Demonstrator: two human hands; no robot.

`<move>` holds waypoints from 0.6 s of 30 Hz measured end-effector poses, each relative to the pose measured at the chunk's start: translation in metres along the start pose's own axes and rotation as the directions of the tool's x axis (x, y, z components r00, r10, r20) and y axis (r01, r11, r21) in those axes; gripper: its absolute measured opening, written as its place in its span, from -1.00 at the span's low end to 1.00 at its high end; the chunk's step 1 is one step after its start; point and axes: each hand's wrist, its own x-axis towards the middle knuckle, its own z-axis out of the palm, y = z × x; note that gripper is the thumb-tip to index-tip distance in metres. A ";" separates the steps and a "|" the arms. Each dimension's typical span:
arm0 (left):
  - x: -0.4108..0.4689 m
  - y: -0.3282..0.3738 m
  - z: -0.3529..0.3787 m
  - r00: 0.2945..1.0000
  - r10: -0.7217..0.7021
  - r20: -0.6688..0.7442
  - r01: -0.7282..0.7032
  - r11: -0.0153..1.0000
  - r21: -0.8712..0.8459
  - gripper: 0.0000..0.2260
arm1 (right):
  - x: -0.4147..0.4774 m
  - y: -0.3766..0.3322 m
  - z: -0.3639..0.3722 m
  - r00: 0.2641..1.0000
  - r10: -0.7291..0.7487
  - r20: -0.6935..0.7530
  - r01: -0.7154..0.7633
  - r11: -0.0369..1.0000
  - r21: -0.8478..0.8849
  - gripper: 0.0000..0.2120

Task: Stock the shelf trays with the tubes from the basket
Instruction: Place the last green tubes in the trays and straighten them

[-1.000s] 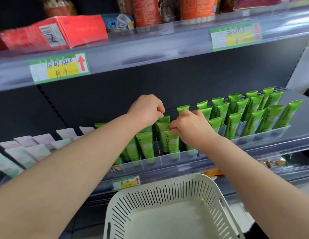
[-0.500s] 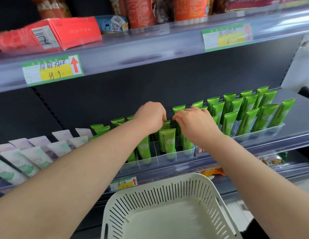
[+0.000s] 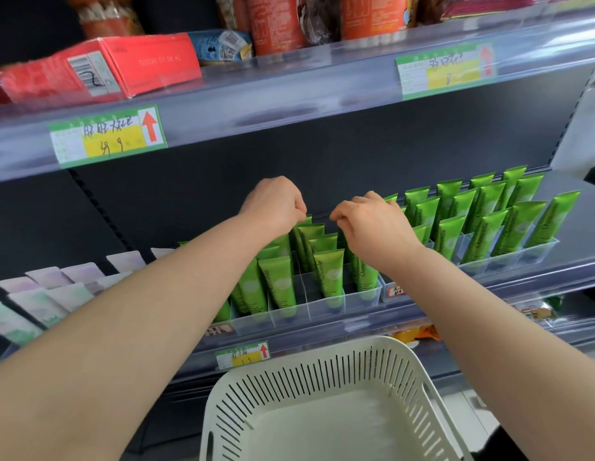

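A red box (image 3: 123,66) lies on its side in the upper left of the frame, barcode sticker facing out. Right of it sits a blue packet (image 3: 219,46), then tall orange-red packs (image 3: 276,24) along the top edge. 2 green-and-yellow price labels with red arrows are fixed to the clear upper shelf rail (image 3: 289,104): 1 at left (image 3: 108,136), 1 at upper right (image 3: 445,69). A smaller label (image 3: 242,354) hangs at lower centre. Pale lilac and mint tubes (image 3: 50,294) fill the lower left.

Green tubes (image 3: 329,277), cream slotted basket (image 3: 322,371), red box (image 3: 149,64).
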 end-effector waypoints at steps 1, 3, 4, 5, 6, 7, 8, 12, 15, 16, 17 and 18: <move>0.001 -0.004 -0.002 1.000 -0.009 -0.006 0.009 1.000 0.015 -0.92 | 0.006 -0.002 0.002 1.000 -0.005 0.013 0.005 1.000 0.006 -0.78; 0.002 -0.010 -0.003 1.000 -0.021 -0.019 0.022 0.998 0.054 -0.90 | 0.018 -0.005 0.005 0.998 -0.010 0.064 0.009 1.000 0.016 -0.77; 0.002 -0.013 -0.002 0.999 -0.024 -0.026 0.025 0.997 0.066 -0.89 | 0.024 -0.007 0.007 0.996 -0.012 0.092 0.010 1.000 0.019 -0.78; 0.002 -0.014 -0.002 0.999 -0.024 -0.032 0.026 0.997 0.072 -0.89 | 0.029 -0.009 0.009 0.993 -0.015 0.118 0.012 1.000 0.019 -0.80; 0.002 -0.016 -0.001 0.999 -0.023 -0.035 0.026 0.997 0.075 -0.89 | 0.034 -0.011 0.011 0.990 -0.015 0.143 0.012 1.000 0.019 -0.81; 0.002 -0.017 -0.001 0.999 -0.024 -0.037 0.026 0.997 0.078 -0.90 | 0.038 -0.013 0.013 0.986 -0.013 0.168 0.010 1.000 0.022 -0.81; 0.002 -0.017 0.000 0.999 -0.024 -0.037 0.027 0.997 0.079 -0.90 | 0.041 -0.014 0.014 0.982 -0.010 0.188 0.005 1.000 0.024 -0.79; 0.005 -0.020 0.002 0.999 -0.017 -0.033 0.019 0.997 0.071 -0.91 | 0.048 -0.017 0.016 0.983 -0.003 0.183 0.011 0.999 -0.045 -0.73; 0.009 -0.021 0.005 0.999 -0.012 -0.045 0.014 0.999 0.046 -0.92 | 0.047 -0.012 0.015 0.988 -0.008 0.153 0.024 0.994 -0.102 -0.72; 0.010 -0.021 0.005 0.999 -0.011 -0.048 0.013 0.999 0.038 -0.92 | 0.047 -0.010 0.015 0.990 -0.012 0.143 0.029 0.993 -0.116 -0.71; 0.011 -0.021 0.007 0.999 -0.010 -0.049 0.012 0.999 0.033 -0.92 | 0.046 -0.009 0.014 0.991 -0.019 0.132 0.035 0.992 -0.125 -0.71; 0.012 -0.021 0.008 0.999 -0.009 -0.046 0.011 0.999 0.030 -0.92 | 0.045 -0.008 0.014 0.992 -0.027 0.125 0.043 0.991 -0.128 -0.71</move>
